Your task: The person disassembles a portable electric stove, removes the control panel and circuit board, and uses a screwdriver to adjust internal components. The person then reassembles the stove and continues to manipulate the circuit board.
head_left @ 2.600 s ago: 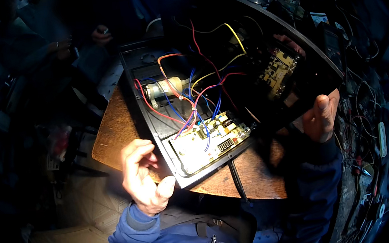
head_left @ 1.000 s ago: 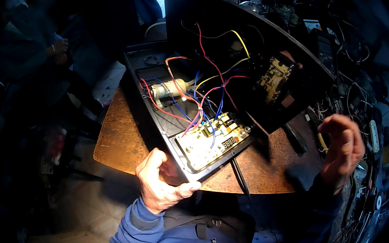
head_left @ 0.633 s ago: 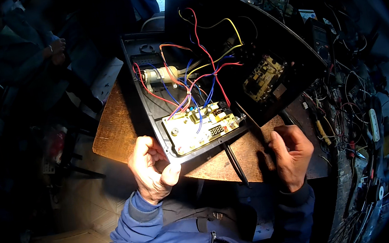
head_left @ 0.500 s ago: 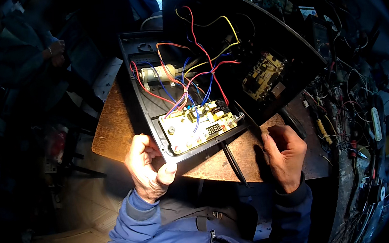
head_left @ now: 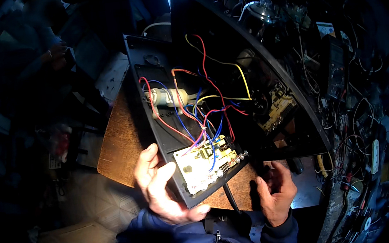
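Note:
My left hand [head_left: 163, 187] grips the near left corner of an opened black plastic housing [head_left: 154, 126], thumb on the near rim and fingers along the side. Inside it sit a pale circuit board [head_left: 188, 169] with a small digit display [head_left: 227, 166] and a cylindrical motor or pump [head_left: 168, 97]. Red, blue and yellow wires [head_left: 203, 128] run from there toward a tilted black cover [head_left: 242, 34], which carries a second yellowish board [head_left: 277, 112]. My right hand [head_left: 278, 196] is curled at the cover's near corner, its fingertips partly in shadow.
A brown wooden table [head_left: 119, 151] lies underneath, and a dark cable [head_left: 231, 198] hangs below the housing. Cluttered wires, a multimeter [head_left: 336, 69] and a white power strip [head_left: 375, 156] fill the right side. Another person's hand [head_left: 57, 51] shows at the upper left.
Housing and cover have come nearer to me, and the cover has tilted more upright. Both hands have moved down with them, the right one also slightly left.

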Demonstrator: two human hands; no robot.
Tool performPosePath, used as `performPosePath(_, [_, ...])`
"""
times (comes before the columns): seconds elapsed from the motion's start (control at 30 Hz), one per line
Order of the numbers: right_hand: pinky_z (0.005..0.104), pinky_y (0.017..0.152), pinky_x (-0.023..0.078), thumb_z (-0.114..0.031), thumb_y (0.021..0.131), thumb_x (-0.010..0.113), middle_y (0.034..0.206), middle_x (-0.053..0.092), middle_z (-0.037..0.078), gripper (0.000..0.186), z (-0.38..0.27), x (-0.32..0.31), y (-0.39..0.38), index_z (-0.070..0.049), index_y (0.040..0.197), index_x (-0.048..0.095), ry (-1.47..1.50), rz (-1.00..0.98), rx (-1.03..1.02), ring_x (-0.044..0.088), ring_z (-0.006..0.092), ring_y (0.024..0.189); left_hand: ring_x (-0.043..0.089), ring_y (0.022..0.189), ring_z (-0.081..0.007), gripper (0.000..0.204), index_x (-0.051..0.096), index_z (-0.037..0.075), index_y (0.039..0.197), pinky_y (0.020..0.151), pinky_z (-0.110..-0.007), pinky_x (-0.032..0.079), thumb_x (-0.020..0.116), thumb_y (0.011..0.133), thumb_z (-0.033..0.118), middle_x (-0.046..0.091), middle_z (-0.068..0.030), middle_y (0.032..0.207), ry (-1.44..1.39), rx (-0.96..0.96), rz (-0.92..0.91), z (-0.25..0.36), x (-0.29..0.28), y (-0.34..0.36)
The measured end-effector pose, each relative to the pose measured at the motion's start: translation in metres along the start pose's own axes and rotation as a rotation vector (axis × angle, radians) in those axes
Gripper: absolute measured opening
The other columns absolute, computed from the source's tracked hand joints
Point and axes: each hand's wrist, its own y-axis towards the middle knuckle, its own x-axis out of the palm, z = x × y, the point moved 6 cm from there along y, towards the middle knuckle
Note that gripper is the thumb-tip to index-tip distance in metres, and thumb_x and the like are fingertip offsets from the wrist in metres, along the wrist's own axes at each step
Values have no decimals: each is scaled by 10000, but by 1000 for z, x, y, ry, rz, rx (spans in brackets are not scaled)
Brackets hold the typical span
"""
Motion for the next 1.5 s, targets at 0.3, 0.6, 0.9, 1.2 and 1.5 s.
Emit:
performPosePath(0.3, [255, 621, 507, -27, 878, 753, 857, 686, 102, 459, -3, 4, 8, 66, 1287, 567, 44, -16, -64, 655, 125, 710, 612, 1162, -325, 1258, -56, 36, 1598, 962, -453, 558, 867, 757, 179, 410, -273, 1453, -163, -179, -134, -5, 22, 7])
performPosePath(0.6, [337, 543, 452, -104, 828, 772, 660, 652, 118, 274, -3, 4, 66, 63, 1011, 656, -34, -118, -240, 595, 158, 564, 653, 1022, -224, 1136, 9, 110, 1630, 917, -388, 566, 781, 811, -44, 548, -165, 1310, -495, -348, -115, 1, 37, 4])
performPosePath(0.9, [396, 797, 538, 13, 829, 725, 1017, 686, 246, 332, -29, 22, 52, 29, 1150, 642, -39, -227, -445, 702, 365, 928, 619, 1115, -194, 902, 172, 55, 1615, 990, -339, 517, 697, 887, -34, 595, -159, 1299, -392, -377, 29, -16, -1, 4])
performPosePath(1.2, [442, 685, 530, -24, 846, 744, 934, 654, 239, 297, -23, 25, 40, 7, 1120, 635, -74, -274, -405, 666, 441, 816, 624, 1199, -226, 431, 556, -73, 1362, 1024, -336, 479, 649, 955, 36, 634, -167, 1329, -271, -335, 78, -47, -25, -17])
performPosePath(1.5, [432, 585, 512, -96, 823, 766, 799, 531, 138, 193, -32, 19, 21, -20, 883, 599, -421, -193, -622, 610, 334, 699, 522, 1348, -290, 614, 380, -20, 1498, 1146, -468, 409, 643, 957, 99, 509, -158, 1462, -210, -361, 59, -59, -33, -32])
